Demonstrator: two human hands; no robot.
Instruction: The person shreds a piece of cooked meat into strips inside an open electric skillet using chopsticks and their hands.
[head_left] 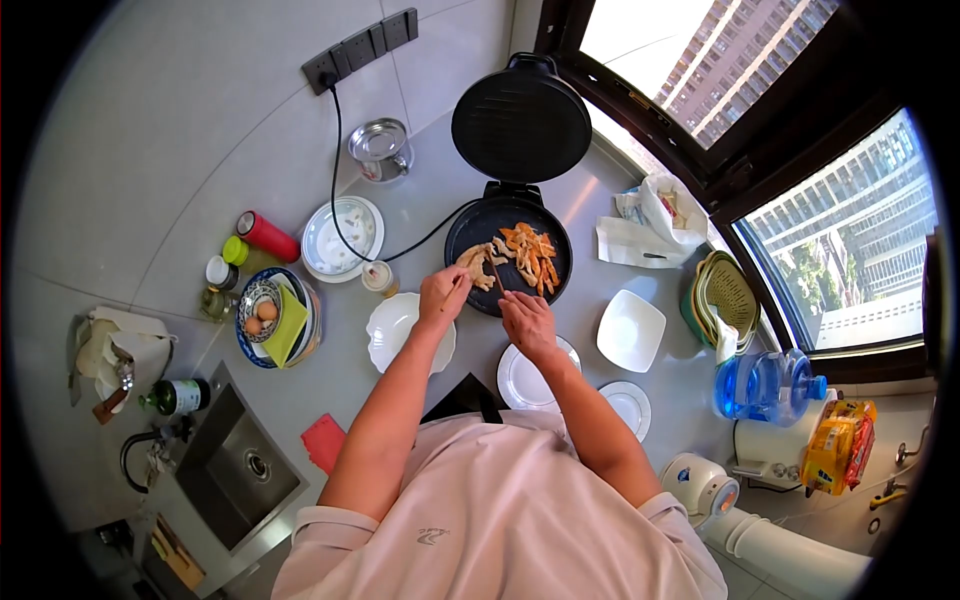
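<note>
The round black electric griddle stands with its lid raised behind it. Pale strips that look like cooked meat lie on the left of its plate. Orange strips lie on the right; their kind is unclear. My left hand is closed at the griddle's front left edge around a thin stick like a chopstick. My right hand, at the front edge, grips another chopstick whose far end reaches down among the pale strips. The stick tips are partly lost in the food.
A white scalloped bowl sits left of my forearms, a square white bowl to the right. White plates lie in front. The griddle's black cord crosses a plate. A sink is at left, a blue water jug at right.
</note>
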